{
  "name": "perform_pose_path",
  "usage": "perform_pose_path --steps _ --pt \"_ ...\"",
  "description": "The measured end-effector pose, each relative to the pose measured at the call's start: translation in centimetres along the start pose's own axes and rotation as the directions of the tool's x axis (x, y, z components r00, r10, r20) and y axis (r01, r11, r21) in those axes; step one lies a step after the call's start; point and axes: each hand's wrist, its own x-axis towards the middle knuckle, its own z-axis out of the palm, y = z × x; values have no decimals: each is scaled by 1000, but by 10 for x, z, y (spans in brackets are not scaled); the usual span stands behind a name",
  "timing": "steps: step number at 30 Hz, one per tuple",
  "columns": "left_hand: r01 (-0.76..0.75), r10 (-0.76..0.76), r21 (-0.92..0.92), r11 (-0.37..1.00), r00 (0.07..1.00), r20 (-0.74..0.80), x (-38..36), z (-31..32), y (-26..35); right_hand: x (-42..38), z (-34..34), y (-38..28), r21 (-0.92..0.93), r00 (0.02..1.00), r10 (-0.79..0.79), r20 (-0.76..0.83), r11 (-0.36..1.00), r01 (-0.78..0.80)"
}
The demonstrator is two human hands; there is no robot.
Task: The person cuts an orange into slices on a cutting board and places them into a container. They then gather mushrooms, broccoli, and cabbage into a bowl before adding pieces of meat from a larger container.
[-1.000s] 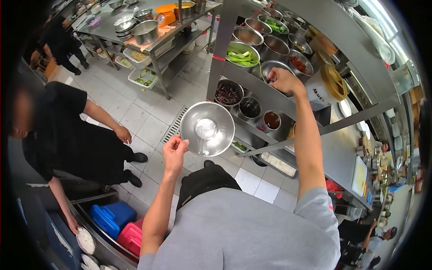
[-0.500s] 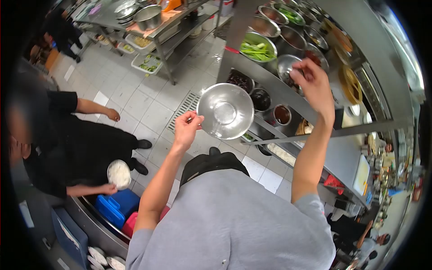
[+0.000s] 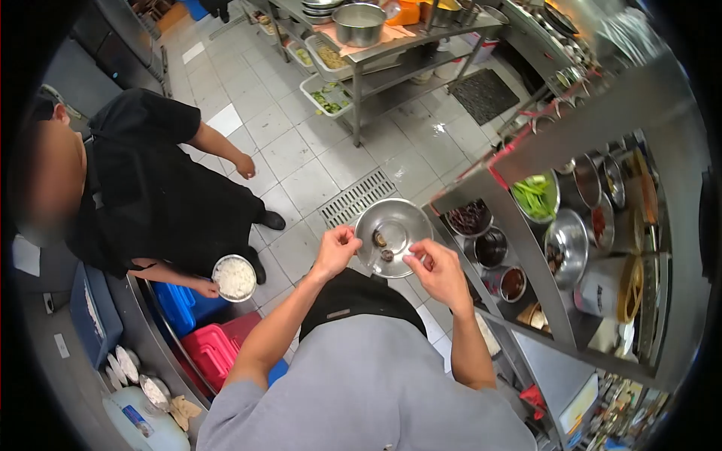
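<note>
My left hand (image 3: 336,250) grips the near rim of a round steel bowl (image 3: 398,219) held out in front of me. Two small dark pieces (image 3: 383,245) lie inside the bowl. My right hand (image 3: 434,272) hovers at the bowl's lower right rim, fingers pinched loosely over it, with nothing visible in them. To the right stands a steel rack (image 3: 594,120) with several ingredient bowls, among them green vegetables (image 3: 535,197), dark dried pieces (image 3: 470,216) and a dark sauce (image 3: 513,284).
A person in black (image 3: 143,195) stands at left holding a bowl of rice (image 3: 235,277). Blue (image 3: 174,304) and red (image 3: 214,352) bins sit below them. A floor drain (image 3: 358,197) lies ahead. A steel table (image 3: 406,37) with pots and trays stands farther off.
My right hand left the rack's bowl and came down to the steel bowl, which now holds dark pieces. The view swung left. The person at left raised the rice bowl.
</note>
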Motion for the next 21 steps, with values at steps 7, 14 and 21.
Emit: perform_pose_path --steps 7,14,21 --pt "256 -251 -8 967 941 -226 77 -87 -86 60 49 22 147 987 81 140 984 -102" --pt "410 -415 -78 909 862 -292 198 -208 -139 129 133 124 95 941 288 179 947 -308" --pt "384 -382 -65 921 859 -342 299 -285 -59 65 183 311 51 465 879 104 462 -885"
